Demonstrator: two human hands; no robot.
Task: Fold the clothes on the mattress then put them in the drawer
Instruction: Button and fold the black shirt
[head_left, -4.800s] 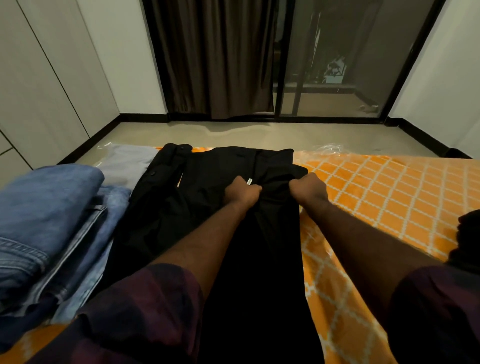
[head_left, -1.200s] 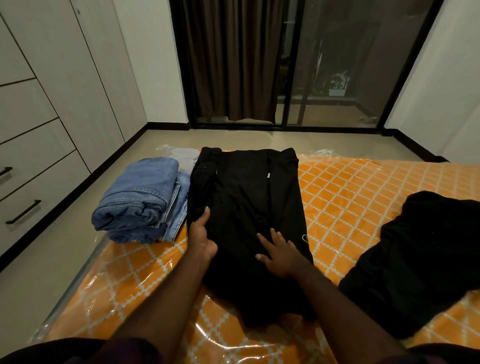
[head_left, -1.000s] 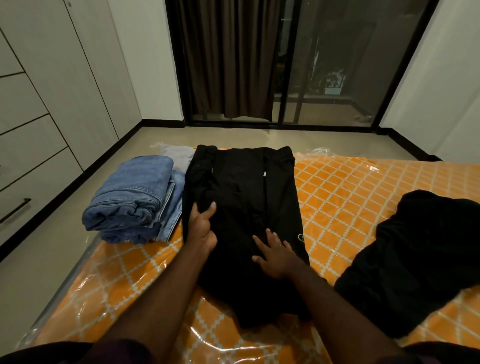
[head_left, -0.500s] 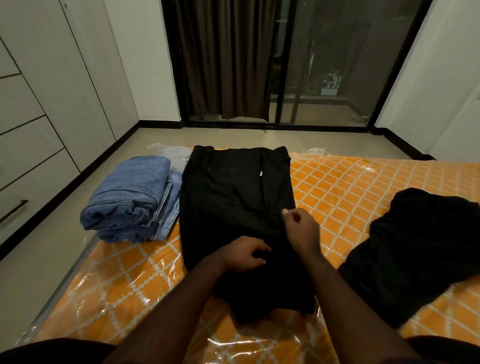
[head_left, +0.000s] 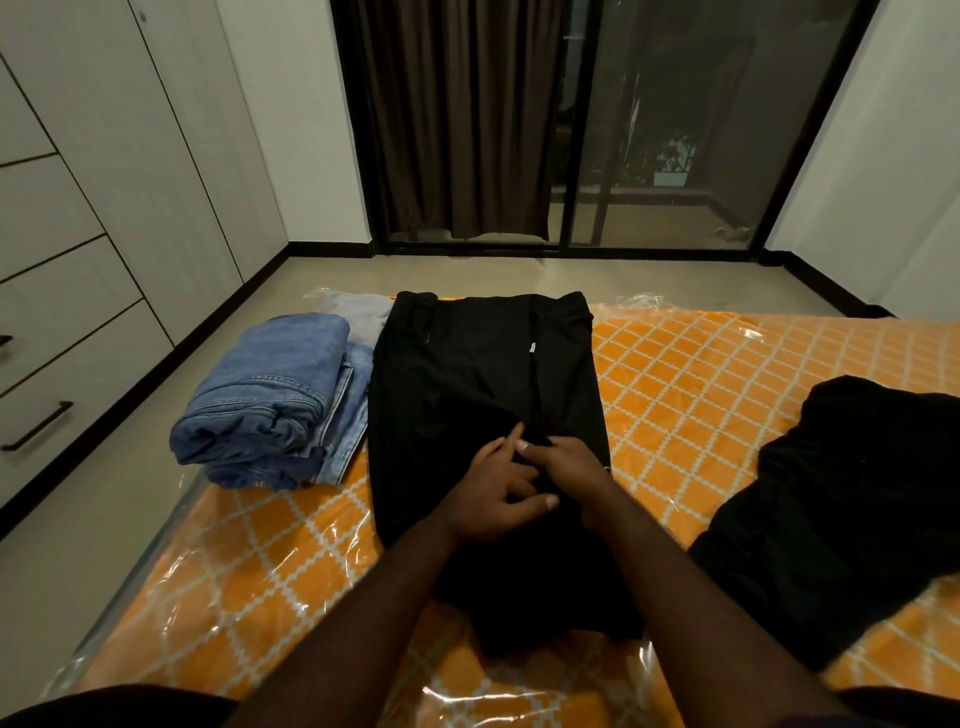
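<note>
Far left: drawers (head_left: 62, 358) in the wall unit, fronts closed, one black handle (head_left: 37, 427) in view. Floor (head_left: 130, 525) runs between the unit and the mattress (head_left: 701, 374).

Mattress: orange with a white lattice print, under clear plastic film.

Left corner of the mattress: jeans (head_left: 270, 400), folded and stacked, fold facing the drawers. A grey garment (head_left: 363, 312) lies flat behind and partly under them.

Centre: black trousers (head_left: 467, 364) lie flat and lengthwise, waistband at the far edge, their left edge just beside the jeans. The near end is doubled over towards the person.

Left hand (head_left: 493, 493): rests on the trousers at mid-length, index finger straight, thumb stretched to the right. Cannot tell whether these fingers grip cloth or only press it.

Right hand (head_left: 571, 467): touching the left hand, fingers (head_left: 524, 445) curled, pinching a small ridge of trouser cloth at the centre seam.

Both forearms come in from the bottom edge and meet over the trousers.

Right: a black heap (head_left: 857, 493) of clothing, unfolded and crumpled, on the mattress, apart from the trousers, orange cover showing between them.

Background: dark curtain (head_left: 457, 119) and glass door (head_left: 660, 119).
</note>
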